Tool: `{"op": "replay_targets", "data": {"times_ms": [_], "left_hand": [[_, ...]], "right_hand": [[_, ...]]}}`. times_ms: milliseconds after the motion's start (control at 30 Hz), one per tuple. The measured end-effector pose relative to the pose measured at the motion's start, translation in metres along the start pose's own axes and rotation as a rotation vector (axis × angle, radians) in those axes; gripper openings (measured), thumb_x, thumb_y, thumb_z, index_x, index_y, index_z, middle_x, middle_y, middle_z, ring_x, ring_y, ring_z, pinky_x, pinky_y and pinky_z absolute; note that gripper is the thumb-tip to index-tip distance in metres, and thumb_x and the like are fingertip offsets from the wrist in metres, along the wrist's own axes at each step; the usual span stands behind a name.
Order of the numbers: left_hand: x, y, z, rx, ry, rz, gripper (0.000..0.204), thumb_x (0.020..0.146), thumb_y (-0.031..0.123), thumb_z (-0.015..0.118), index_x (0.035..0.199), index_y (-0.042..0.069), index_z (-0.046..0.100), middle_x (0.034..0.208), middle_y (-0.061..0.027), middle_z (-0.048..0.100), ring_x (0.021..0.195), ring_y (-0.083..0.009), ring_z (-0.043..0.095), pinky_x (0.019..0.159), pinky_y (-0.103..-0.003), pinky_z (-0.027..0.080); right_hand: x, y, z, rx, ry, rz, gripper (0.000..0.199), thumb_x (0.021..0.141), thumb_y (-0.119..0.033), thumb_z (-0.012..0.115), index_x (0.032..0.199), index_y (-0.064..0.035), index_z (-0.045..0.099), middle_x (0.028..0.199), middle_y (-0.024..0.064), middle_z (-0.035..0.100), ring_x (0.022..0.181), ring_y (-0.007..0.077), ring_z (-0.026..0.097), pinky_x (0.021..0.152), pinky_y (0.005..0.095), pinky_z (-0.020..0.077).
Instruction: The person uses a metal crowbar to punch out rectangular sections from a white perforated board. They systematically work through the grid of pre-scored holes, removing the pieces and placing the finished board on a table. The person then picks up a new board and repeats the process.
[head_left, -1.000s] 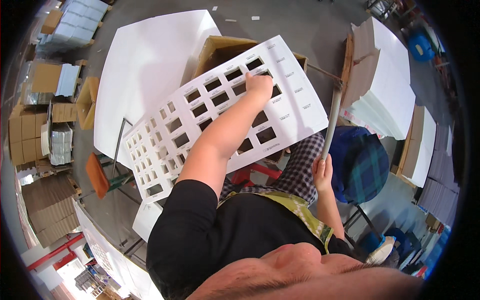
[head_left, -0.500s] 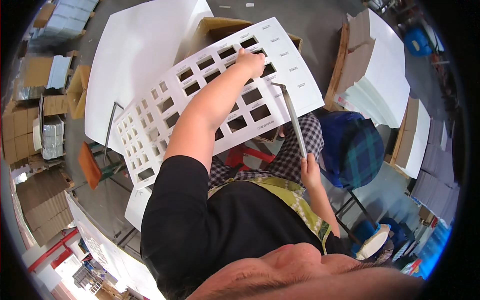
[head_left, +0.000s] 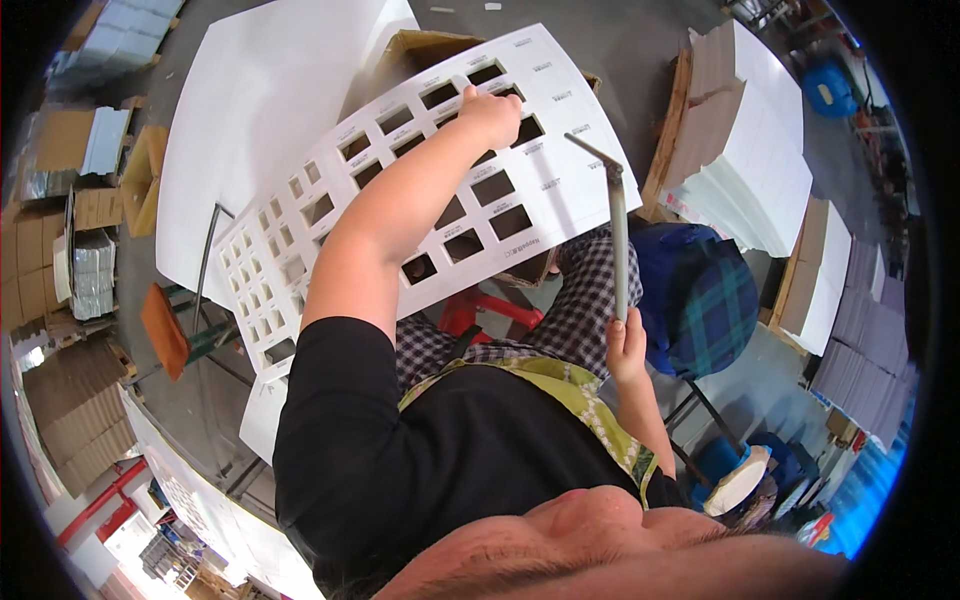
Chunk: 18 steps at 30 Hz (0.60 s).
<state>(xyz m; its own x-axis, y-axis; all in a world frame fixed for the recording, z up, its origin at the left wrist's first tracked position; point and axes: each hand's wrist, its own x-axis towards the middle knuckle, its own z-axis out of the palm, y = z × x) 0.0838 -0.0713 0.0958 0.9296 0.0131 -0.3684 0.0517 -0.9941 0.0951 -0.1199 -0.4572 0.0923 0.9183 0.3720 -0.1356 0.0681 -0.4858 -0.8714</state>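
A large white board [head_left: 560, 180] with rows of rectangular cut-outs lies tilted in front of me, over my lap. My left hand [head_left: 492, 117] reaches across it, fingers curled at the strips between the larger cut-outs near the far edge; its fingertips are partly hidden. In my right hand [head_left: 627, 345], at the board's right side, is a long grey metal rod [head_left: 619, 240]. A thin bar hangs at an angle from the rod's far end, over the board's right part. Whether this bar touches the board cannot be made out.
An open cardboard box [head_left: 410, 48] shows behind the board. A big white sheet [head_left: 260, 110] lies to the left, with an orange panel [head_left: 164, 332] below it. On the right are a stack of white sheets [head_left: 755, 150] and a round dark-blue plaid cushion [head_left: 715, 305].
The rod in my right hand has swung more upright, and its angled end has shifted right and slightly up across the board. My left hand keeps its place on the board.
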Motion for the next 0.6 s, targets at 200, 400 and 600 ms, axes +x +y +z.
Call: {"op": "replay_targets", "data": {"times_ms": [200,400,600], "left_hand": [[0.018,-0.01,0.012,0.025,-0.049,-0.048,0.031,0.092,0.029,0.049,0.113,0.007,0.054,0.104,-0.0139,0.068,0.104,-0.0306,0.062,0.095,-0.052,0.028],[0.016,-0.013,0.019,0.01,-0.04,-0.023,0.035,0.095,0.034,0.046,0.116,0.008,0.056,0.105,-0.0118,0.069,0.107,-0.0287,0.061,0.102,-0.05,0.024],[0.019,-0.013,0.022,-0.021,-0.035,-0.039,0.033,0.095,0.035,0.047,0.11,0.008,0.057,0.102,-0.0127,0.069,0.102,-0.0303,0.062,0.096,-0.05,0.026]], "right_hand": [[0.014,0.01,0.002,-0.055,-0.024,0.059,0.022,0.098,-0.025,0.046,0.095,-0.0031,0.048,0.065,0.0107,0.052,0.057,0.0246,0.053,0.055,0.0365,0.042],[0.016,0.004,0.007,-0.186,-0.086,0.114,0.02,0.097,-0.023,0.046,0.095,-0.0033,0.048,0.065,0.0135,0.053,0.056,0.0289,0.053,0.054,0.0388,0.0416],[0.007,-0.003,0.01,0.277,0.087,-0.34,0.02,0.096,-0.021,0.045,0.103,-0.0013,0.045,0.066,0.0186,0.053,0.055,0.0327,0.053,0.052,0.0401,0.0412]]}}
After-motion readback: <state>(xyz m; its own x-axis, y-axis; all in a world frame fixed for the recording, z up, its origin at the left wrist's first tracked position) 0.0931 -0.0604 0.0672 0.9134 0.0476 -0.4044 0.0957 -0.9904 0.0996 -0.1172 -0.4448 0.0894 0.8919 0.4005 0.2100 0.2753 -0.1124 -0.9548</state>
